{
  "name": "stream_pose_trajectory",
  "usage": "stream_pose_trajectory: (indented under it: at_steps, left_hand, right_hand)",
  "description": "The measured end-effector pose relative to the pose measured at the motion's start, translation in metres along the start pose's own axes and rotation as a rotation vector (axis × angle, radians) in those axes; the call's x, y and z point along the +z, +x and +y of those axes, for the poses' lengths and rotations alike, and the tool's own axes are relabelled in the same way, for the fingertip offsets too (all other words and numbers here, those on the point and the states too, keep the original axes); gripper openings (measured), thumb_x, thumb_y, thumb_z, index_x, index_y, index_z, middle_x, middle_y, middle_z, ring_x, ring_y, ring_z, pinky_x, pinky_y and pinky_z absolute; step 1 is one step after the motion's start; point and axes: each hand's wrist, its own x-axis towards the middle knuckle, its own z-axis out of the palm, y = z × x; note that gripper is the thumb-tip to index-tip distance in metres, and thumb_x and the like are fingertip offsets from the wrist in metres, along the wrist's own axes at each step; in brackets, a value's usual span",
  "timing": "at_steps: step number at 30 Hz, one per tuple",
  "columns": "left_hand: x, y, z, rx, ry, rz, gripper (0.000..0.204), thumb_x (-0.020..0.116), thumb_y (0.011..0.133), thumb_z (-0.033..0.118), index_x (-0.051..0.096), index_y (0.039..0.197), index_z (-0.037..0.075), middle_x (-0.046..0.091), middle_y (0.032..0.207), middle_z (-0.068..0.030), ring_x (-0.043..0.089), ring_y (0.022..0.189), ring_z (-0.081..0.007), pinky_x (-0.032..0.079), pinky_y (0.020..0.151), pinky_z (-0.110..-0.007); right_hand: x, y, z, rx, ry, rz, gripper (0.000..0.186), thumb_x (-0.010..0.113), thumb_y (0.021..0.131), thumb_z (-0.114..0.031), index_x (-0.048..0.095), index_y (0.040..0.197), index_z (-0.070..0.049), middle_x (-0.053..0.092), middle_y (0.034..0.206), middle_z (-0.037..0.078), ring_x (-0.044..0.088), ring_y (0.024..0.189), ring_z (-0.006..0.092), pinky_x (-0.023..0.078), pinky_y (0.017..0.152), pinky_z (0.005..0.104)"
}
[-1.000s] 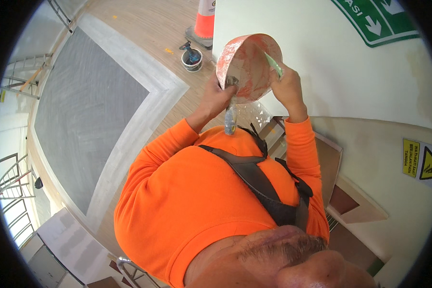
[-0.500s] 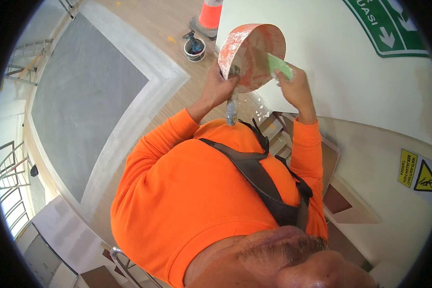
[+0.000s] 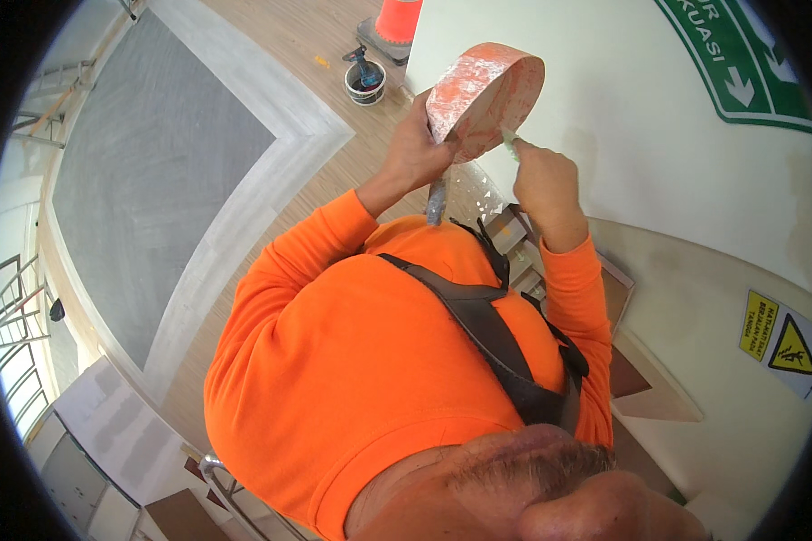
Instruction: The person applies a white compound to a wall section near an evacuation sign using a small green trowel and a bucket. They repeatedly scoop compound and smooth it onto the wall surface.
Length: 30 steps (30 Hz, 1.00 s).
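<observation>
My left hand (image 3: 415,153) grips the near side of a round orange bowl (image 3: 475,86) smeared with white, its open side tilted toward my right hand. A tool with a worn grey handle (image 3: 437,200) hangs down below the same hand, held against the bowl; its working end is hidden. My right hand (image 3: 549,187) is closed on a pale green scraper (image 3: 512,144), seen nearly edge-on at the bowl's rim. What lies deep inside the bowl is mostly hidden.
A small bucket (image 3: 366,97) with a blue-and-black tool in it stands on the wood-look floor beside an orange cone (image 3: 395,22). A white wall (image 3: 604,117) with signs rises on the right. Steps (image 3: 514,234) show below my hands; a large grey surface (image 3: 162,180) lies left.
The bowl has turned and tilted, showing more of its outer side. My right hand has moved slightly down and rotated, so the green scraper now shows nearly edge-on.
</observation>
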Motion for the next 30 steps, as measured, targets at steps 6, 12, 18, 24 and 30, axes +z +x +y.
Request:
stream_pose_trajectory:
  at_steps: [6, 12, 18, 24, 30]
  left_hand:
    - [-0.017, -0.011, 0.014, -0.091, 0.097, -0.033, 0.072, 0.074, 0.081, 0.018, 0.042, 0.142, -0.001, 0.064, 0.122, -0.0226, 0.065, 0.113, -0.0335, 0.051, 0.095, -0.041]
    - [-0.016, -0.005, -0.004, -0.068, 0.064, -0.007, 0.067, 0.073, 0.080, 0.016, 0.045, 0.140, 0.000, 0.065, 0.121, -0.0211, 0.064, 0.113, -0.0322, 0.050, 0.096, -0.041]
    - [0.001, -0.007, -0.015, -0.212, -0.205, -0.068, 0.060, 0.068, 0.078, 0.011, 0.050, 0.134, -0.001, 0.065, 0.112, -0.0159, 0.065, 0.100, -0.0242, 0.052, 0.088, -0.037]
    - [0.064, -0.007, 0.074, -0.445, -0.536, -0.273, 0.055, 0.059, 0.083, 0.006, 0.047, 0.136, 0.000, 0.060, 0.109, -0.0118, 0.066, 0.090, -0.0263, 0.065, 0.061, -0.042]
    - [0.200, -0.033, 0.220, -0.404, -0.576, -0.408, 0.056, 0.056, 0.085, 0.009, 0.043, 0.139, 0.002, 0.059, 0.120, -0.0164, 0.068, 0.098, -0.0298, 0.066, 0.068, -0.045]
  right_hand:
    - [0.012, 0.002, -0.025, -0.116, 0.119, -0.167, 0.025, 0.056, 0.084, -0.007, 0.070, 0.103, -0.004, 0.071, 0.085, 0.023, 0.070, 0.081, 0.0380, 0.054, 0.074, 0.0481]
    - [-0.022, -0.005, 0.004, 0.040, 0.544, -0.221, 0.029, 0.062, 0.090, -0.012, 0.068, 0.114, 0.004, 0.071, 0.086, 0.019, 0.069, 0.074, 0.0251, 0.055, 0.068, 0.0398]
    - [-0.034, -0.048, 0.067, 0.238, 1.186, -0.116, 0.032, 0.067, 0.091, -0.012, 0.068, 0.115, 0.009, 0.071, 0.093, 0.012, 0.066, 0.078, 0.0179, 0.055, 0.069, 0.0327]
    - [-0.081, -0.117, 0.159, 0.163, 1.630, 0.338, 0.031, 0.067, 0.092, -0.013, 0.066, 0.116, 0.007, 0.070, 0.101, 0.012, 0.067, 0.086, 0.0208, 0.058, 0.073, 0.0365]
    - [-0.221, -0.263, 0.338, 0.017, 1.840, 1.002, 0.039, 0.061, 0.094, -0.011, 0.057, 0.130, 0.005, 0.065, 0.122, 0.016, 0.065, 0.104, 0.0284, 0.058, 0.077, 0.0453]
